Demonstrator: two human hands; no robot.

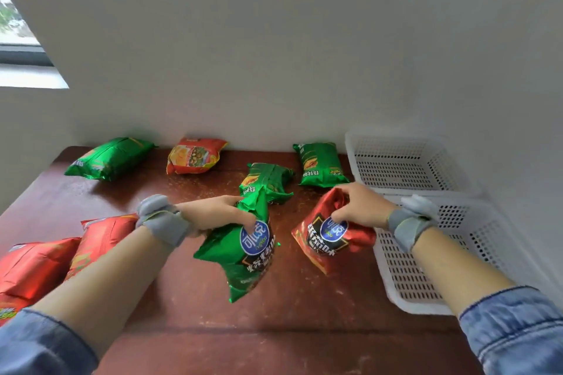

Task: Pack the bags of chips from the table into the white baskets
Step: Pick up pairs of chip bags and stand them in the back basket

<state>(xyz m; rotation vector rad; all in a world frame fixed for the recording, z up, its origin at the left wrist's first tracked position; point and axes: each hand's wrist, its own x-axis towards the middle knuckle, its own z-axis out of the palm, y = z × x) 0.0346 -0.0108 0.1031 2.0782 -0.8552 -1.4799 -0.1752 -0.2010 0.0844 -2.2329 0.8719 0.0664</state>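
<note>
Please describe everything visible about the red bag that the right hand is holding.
The red bag is shiny foil, crinkled, with a round blue logo and a dark panel with white characters. The right hand pinches its bunched top, so it hangs tilted above the brown table, just left of the near white basket. Only the hand visibly touches it.

Glossy crinkled foil chip bags (243,250), perforated white plastic baskets (405,271), scuffed reddish-brown table (195,298).

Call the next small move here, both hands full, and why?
Probably swing the right hand rightward and drop its red bag into the near white basket. That bag already hangs beside the basket's rim, and the basket looks empty. The left hand with the green bag is farther away, so it follows.
</note>
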